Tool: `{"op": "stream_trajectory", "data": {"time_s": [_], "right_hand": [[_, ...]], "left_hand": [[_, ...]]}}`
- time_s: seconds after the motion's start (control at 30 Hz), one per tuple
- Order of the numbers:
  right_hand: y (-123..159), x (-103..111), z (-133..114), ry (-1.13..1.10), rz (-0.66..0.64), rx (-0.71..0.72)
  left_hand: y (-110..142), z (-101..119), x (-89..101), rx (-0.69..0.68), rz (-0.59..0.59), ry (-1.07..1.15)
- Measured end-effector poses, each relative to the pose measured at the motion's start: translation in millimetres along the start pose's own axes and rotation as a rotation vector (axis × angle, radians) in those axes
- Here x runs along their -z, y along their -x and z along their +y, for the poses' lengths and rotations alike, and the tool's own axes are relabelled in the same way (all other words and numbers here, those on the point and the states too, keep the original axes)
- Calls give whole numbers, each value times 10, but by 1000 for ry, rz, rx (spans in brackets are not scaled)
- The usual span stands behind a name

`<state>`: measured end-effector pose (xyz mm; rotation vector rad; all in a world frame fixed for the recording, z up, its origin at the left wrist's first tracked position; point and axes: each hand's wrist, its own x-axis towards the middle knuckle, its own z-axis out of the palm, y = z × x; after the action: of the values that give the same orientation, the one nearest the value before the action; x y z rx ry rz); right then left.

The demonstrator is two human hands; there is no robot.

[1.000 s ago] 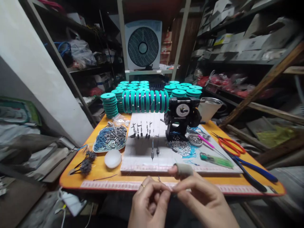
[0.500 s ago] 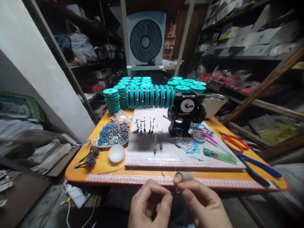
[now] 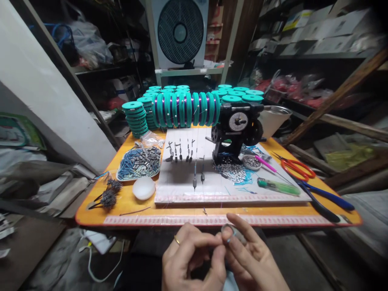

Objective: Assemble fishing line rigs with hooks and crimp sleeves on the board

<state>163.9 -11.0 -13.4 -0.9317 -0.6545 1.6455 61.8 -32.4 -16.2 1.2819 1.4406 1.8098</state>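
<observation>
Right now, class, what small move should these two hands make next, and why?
Perhaps shift forward over the table. The left hand and right hand have their fingertips close together on the near side of its edge, so anything between them, too small to make out, could miss it if dropped.

The bench is smooth with a little shine, and the ruler strip along its edge looks glossy. The green spools look like smooth, hard plastic, and the purple thread is shiny. The little weights look like dull grey metal. The white bowl looks like smooth, cloudy plastic. The cutter has see-through green plastic. A shiny gold metal ring sits on the left fingers. The bag is thin, crinkly plastic. The beam is rough wood.
</observation>
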Motion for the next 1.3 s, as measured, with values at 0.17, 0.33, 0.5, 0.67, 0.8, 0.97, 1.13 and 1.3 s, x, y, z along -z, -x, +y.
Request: {"op": "stream_trajectory", "data": {"time_s": [0.17,0.33,0.5,0.67,0.8,0.97,1.13,1.3], "right_hand": [[14,-28,-19,20,-9,-14],[20,-74,-27,0,24,-44],[18,-113,-34,-20,54,-95],[9,-133,-36,-48,71,-115],[-2,-131,-32,-5,57,-102],[-5,-146,-30,-23,70,-100],[2,-165,-31,-7,102,-88],[-2,-136,-8,44,103,-72]], "left_hand": [[-25,6,15,-55,13,-108],[-82,62,32,-118,-4,-197],[-92,66,47,-94,-35,-215],[-91,36,60,-92,-43,-214],[-95,17,63,-89,-55,-213],[-99,1,65,-79,-54,-201],[-105,-32,86,-81,-83,-206],[-106,-53,107,-77,-112,-219]]}}
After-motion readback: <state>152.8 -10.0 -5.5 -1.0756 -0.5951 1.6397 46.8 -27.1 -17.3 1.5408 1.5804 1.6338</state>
